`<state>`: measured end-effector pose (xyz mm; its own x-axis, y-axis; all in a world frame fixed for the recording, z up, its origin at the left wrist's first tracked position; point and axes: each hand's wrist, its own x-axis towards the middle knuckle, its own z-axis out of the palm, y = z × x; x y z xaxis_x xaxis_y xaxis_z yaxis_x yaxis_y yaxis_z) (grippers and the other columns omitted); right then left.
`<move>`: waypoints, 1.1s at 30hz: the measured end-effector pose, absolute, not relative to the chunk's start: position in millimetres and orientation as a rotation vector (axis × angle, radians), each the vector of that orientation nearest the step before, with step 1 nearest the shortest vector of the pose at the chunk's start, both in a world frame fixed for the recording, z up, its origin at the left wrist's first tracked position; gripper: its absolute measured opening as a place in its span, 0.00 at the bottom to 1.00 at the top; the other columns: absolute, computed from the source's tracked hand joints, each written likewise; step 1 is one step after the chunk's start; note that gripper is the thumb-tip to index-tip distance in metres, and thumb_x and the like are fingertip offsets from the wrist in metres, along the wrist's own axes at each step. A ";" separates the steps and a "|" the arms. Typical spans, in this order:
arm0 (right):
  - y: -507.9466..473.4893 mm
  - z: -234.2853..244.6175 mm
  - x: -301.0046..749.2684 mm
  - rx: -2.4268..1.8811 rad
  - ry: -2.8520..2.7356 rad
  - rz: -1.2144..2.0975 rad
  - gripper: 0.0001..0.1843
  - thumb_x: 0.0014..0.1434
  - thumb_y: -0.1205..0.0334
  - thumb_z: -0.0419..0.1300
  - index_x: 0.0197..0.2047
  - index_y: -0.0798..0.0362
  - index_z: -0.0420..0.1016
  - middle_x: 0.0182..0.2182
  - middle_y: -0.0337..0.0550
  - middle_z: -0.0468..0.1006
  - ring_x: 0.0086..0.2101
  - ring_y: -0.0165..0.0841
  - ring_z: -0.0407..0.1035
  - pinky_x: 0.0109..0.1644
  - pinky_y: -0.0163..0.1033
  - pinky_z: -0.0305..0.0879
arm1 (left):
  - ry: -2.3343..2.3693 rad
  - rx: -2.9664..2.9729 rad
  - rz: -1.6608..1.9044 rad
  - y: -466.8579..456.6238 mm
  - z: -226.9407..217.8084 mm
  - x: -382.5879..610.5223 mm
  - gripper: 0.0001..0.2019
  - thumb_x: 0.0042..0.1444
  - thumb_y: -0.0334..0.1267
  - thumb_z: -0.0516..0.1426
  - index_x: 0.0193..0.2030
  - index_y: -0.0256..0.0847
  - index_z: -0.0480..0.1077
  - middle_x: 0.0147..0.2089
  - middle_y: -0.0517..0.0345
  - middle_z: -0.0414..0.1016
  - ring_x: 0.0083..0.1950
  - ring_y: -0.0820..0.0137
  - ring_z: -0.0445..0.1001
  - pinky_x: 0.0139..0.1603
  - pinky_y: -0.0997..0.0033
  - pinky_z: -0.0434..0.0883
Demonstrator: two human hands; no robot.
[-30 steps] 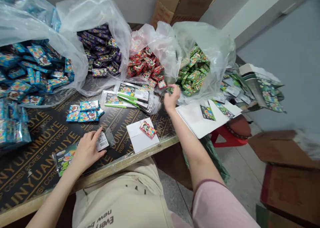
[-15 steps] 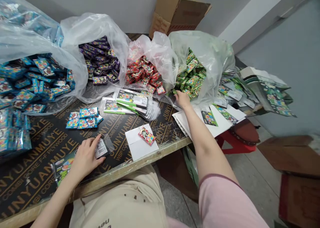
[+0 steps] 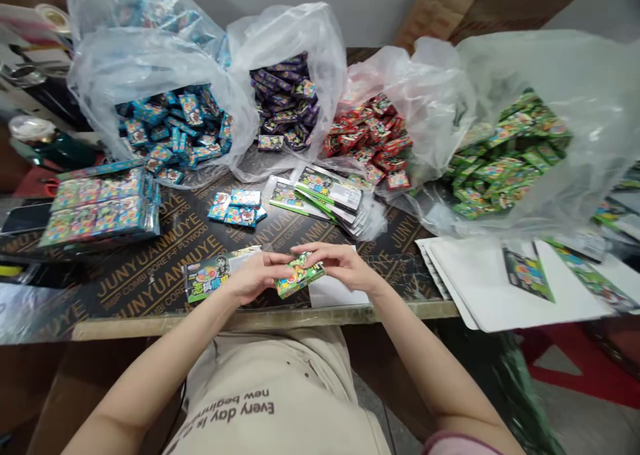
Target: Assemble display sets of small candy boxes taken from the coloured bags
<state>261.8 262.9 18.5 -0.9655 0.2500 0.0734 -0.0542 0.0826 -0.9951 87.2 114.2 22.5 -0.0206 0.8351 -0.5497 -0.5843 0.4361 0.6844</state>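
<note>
Above the table's front edge, my left hand [image 3: 257,278] and my right hand [image 3: 345,265] both grip a small green candy box [image 3: 299,278], one at each end. The box is tilted, its colourful printed face toward me. Beneath my left hand lies a flat printed pouch [image 3: 205,275] in black and green. A white card [image 3: 340,292] rests on the table under my right hand, partly covered by it. No red packet shows on the visible part of the card.
Open plastic bags hold blue packets [image 3: 183,132], purple packets [image 3: 285,98], red packets [image 3: 367,135] and green packets [image 3: 510,158]. Printed pouches [image 3: 330,195] and a few blue packets [image 3: 237,206] lie mid-table. Stacked packs [image 3: 100,205] stand left; white sheets [image 3: 480,282] lie right.
My right hand has come from the green bag to the middle, and a green box is now between both hands. My left hand has left the pouch. The view has turned left.
</note>
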 end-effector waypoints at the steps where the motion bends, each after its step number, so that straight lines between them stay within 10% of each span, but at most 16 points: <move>1: 259.4 16.9 256.4 -0.197 -2.124 1.979 0.11 0.61 0.56 0.59 0.45 0.46 0.80 0.57 0.47 0.73 0.56 0.41 0.69 0.58 0.51 0.66 | 1.114 0.255 1.178 112.4 22.0 88.1 0.23 0.32 0.40 0.73 0.38 0.34 0.78 0.34 0.50 0.80 0.30 0.72 0.76 0.31 0.75 0.71; 9: 224.9 2.5 234.8 -0.411 -2.376 1.201 0.53 0.45 0.47 0.70 0.69 0.42 0.50 0.66 0.49 0.57 0.65 0.48 0.52 0.67 0.57 0.49 | 1.336 0.068 1.576 102.1 8.2 92.2 0.25 0.29 0.40 0.74 0.34 0.35 0.71 0.26 0.61 0.76 0.24 0.75 0.74 0.26 0.76 0.72; 14: 213.6 -4.8 224.1 -0.457 -2.424 0.728 0.43 0.47 0.53 0.66 0.65 0.42 0.56 0.54 0.49 0.72 0.55 0.49 0.65 0.62 0.58 0.51 | 1.662 0.577 1.411 91.8 1.5 77.1 0.27 0.43 0.48 0.67 0.48 0.36 0.70 0.40 0.49 0.78 0.42 0.62 0.78 0.47 0.58 0.75; 18: 227.6 -19.5 229.2 -0.564 -2.444 0.580 0.38 0.48 0.52 0.65 0.61 0.44 0.60 0.51 0.48 0.75 0.53 0.47 0.68 0.62 0.56 0.47 | 2.146 1.430 0.821 72.2 -5.7 44.2 0.48 0.36 0.46 0.70 0.66 0.41 0.58 0.65 0.39 0.62 0.68 0.46 0.57 0.67 0.37 0.49; 27: 230.5 -32.5 229.9 -0.330 -2.626 1.094 0.48 0.45 0.46 0.70 0.65 0.44 0.54 0.59 0.51 0.70 0.59 0.48 0.64 0.66 0.61 0.39 | 2.000 1.744 0.598 57.7 -15.8 30.1 0.59 0.40 0.40 0.66 0.73 0.43 0.32 0.60 0.47 0.66 0.60 0.53 0.65 0.67 0.46 0.55; 33: 222.3 -11.3 212.7 -0.526 -2.213 1.495 0.58 0.43 0.42 0.71 0.69 0.40 0.44 0.65 0.52 0.61 0.66 0.47 0.50 0.68 0.61 0.43 | 2.139 1.453 0.945 72.3 3.3 37.2 0.54 0.36 0.41 0.69 0.70 0.44 0.49 0.56 0.49 0.64 0.57 0.55 0.67 0.59 0.54 0.65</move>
<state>212.7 222.3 -11.3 -0.8417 0.5246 0.1281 0.0771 0.3516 -0.9330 37.2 72.3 3.3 -0.3891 0.9196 0.0547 0.6597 0.2367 0.7133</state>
